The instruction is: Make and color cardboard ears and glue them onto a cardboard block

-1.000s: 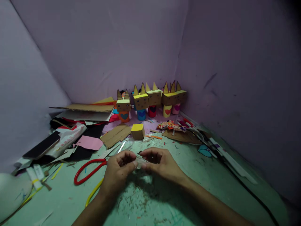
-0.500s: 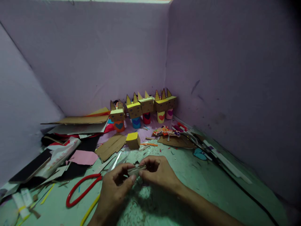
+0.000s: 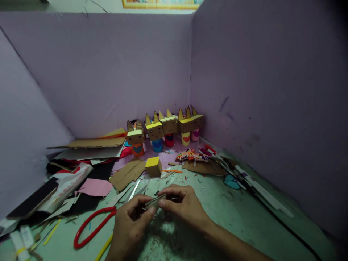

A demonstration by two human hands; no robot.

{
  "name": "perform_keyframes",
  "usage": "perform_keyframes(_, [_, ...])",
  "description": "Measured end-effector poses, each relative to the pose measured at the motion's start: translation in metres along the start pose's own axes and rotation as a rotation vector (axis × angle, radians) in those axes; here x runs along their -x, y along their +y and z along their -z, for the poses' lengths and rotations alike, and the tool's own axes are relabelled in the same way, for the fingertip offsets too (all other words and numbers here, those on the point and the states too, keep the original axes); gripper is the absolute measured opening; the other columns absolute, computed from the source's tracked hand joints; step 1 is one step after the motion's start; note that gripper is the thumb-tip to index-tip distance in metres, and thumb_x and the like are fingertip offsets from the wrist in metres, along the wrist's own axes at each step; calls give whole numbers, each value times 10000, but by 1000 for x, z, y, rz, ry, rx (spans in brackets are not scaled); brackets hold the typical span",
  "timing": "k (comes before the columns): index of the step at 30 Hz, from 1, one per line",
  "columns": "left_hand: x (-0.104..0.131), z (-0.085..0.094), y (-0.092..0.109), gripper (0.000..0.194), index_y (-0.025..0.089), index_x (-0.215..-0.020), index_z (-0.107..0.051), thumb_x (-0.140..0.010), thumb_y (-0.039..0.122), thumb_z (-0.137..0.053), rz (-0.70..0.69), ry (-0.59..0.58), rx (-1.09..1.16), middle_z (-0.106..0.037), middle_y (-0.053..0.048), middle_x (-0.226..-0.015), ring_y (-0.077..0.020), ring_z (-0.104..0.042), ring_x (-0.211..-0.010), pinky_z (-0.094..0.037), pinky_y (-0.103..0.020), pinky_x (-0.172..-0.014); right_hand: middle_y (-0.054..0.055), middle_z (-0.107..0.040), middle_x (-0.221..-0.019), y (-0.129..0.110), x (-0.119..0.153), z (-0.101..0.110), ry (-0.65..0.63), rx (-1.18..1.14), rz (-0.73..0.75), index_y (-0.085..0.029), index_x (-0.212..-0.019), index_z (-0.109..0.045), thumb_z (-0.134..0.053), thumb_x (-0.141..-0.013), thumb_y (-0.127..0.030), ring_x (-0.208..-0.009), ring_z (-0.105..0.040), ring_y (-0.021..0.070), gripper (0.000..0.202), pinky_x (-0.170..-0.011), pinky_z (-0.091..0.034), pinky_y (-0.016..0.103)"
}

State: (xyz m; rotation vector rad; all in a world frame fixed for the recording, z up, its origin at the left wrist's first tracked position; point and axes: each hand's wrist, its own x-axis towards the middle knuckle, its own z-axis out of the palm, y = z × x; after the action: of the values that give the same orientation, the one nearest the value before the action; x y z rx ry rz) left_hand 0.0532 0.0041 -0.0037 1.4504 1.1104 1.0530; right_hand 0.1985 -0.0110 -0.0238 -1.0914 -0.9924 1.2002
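Note:
Between my two hands is a small piece of cardboard, low over the green tabletop. My left hand grips its left end with thumb and fingers. At the other end, my right hand pinches it between thumb and fingertips. Part of the piece is hidden by the fingers. Scissors with red handles lie open beside my left hand, their blades pointing away from me. Beyond the hands sits a small cardboard box with a yellow top.
Several box-headed cardboard figures with pointed ears stand near the back wall. Cardboard sheets, pink paper and scraps are heaped at left. On the right are markers, a black cable and patterned cloth. Purple walls enclose the table.
The cardboard piece has tilted, its right end now higher. Both hands keep hold of it and sit slightly lower in view. The camera has tipped up a little, showing more above the back wall.

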Motion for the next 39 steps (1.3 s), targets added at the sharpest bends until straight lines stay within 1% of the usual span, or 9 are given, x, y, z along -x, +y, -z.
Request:
perform_keyframes(5, [0,0,0,217,152,-663,-660,-577,342,-720,0,0,16,-610,-11,-583,-155,-538,-565,-411,-223,-523,30,-618,-622,-1,1,1,4,50,35,-181,-729,-756,-730,-584,-217,-554,-551,144,152,-495,-458,264])
perform_keyframes(9, [-1,1,-1,223,152,-664,-663,-572,347,-718,-2,2,3,-615,-16,-589,-155,-538,-562,-411,-223,-519,28,-620,-617,0,0,2,9,52,64,-171,-723,-754,-742,-579,-218,-543,-549,131,152,-488,-452,247])
perform_keyframes(14, [0,2,-1,232,144,-681,-673,-583,350,-713,7,-6,15,-631,-32,-610,-171,-552,-586,-423,-237,-538,15,-601,-574,3,0,1,-30,-31,-17,-151,-738,-741,-760,-569,-266,-460,-516,104,206,-426,-448,236])
perform_keyframes(17, [1,1,0,230,147,-697,-681,-599,354,-705,-4,-12,20,-644,-34,-628,-177,-563,-600,-431,-241,-550,8,-589,-540,2,0,1,-44,-61,-22,-133,-730,-728,-767,-562,-271,-450,-512,101,221,-426,-445,235])
perform_keyframes(25, [1,0,-3,141,178,-683,-704,-620,304,-700,-80,59,-39,-660,-19,-650,-169,-576,-603,-434,-229,-557,-2,-580,-502,-2,2,2,-57,-45,-37,-118,-717,-699,-756,-567,-298,-412,-506,99,240,-418,-433,242])
perform_keyframes(29, [1,0,-6,119,191,-690,-706,-630,292,-687,-122,86,-79,-667,-18,-660,-169,-583,-605,-445,-230,-564,-2,-581,-497,-2,2,2,-57,-28,-29,-116,-722,-697,-732,-584,-273,-405,-509,96,212,-421,-417,231])
perform_keyframes(32, [1,0,-6,130,185,-690,-695,-653,306,-665,-157,77,-113,-667,-20,-666,-173,-590,-625,-459,-235,-583,0,-577,-516,-3,1,2,-60,18,10,-120,-714,-704,-714,-596,-253,-414,-516,102,178,-422,-419,232])
perform_keyframes(36, [1,2,-6,156,171,-687,-664,-679,323,-632,-179,38,-156,-634,-9,-622,-163,-575,-590,-461,-238,-572,21,-582,-607,-2,2,2,-31,93,121,-124,-697,-725,-716,-587,-222,-461,-530,113,148,-431,-431,241])
perform_keyframes(39, [1,3,-8,151,169,-687,-650,-677,316,-622,-201,42,-182,-627,-7,-634,-160,-567,-586,-452,-237,-565,39,-589,-634,-2,3,2,-21,138,160,-123,-695,-732,-714,-590,-225,-501,-541,131,148,-441,-437,251])
